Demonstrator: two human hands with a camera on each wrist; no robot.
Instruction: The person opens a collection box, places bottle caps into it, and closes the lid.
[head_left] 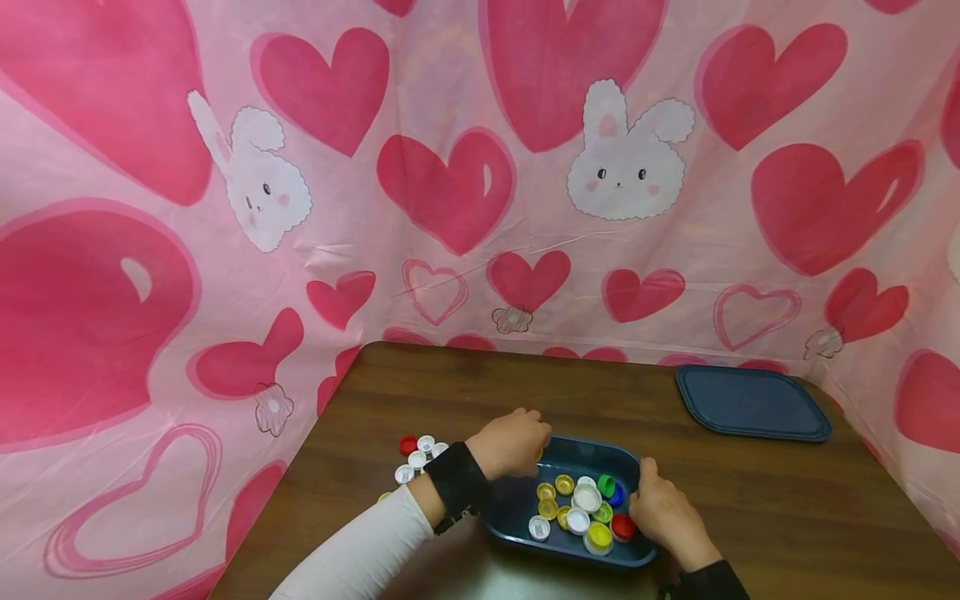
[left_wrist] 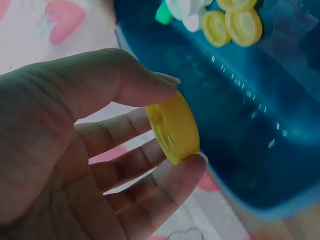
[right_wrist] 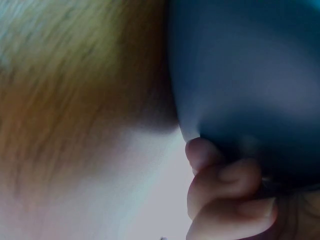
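Note:
A dark blue tray point(head_left: 592, 454) sits near the table's front edge with several bottle caps point(head_left: 581, 504) in it: yellow, white, green, red and blue. My left hand point(head_left: 513, 442) hovers over the tray's left rim. In the left wrist view it pinches a yellow cap point(left_wrist: 173, 126) between thumb and fingers, above the tray point(left_wrist: 240, 135). My right hand point(head_left: 663, 508) grips the tray's right edge; in the right wrist view its curled fingers point(right_wrist: 225, 195) press against the tray's outer wall point(right_wrist: 245, 75).
A few loose caps point(head_left: 420, 454), red and white, lie on the brown wooden table point(head_left: 787, 500) left of the tray. A dark blue lid point(head_left: 752, 402) rests at the back right. Pink heart-print cloth point(head_left: 450, 167) walls in the table behind and at both sides.

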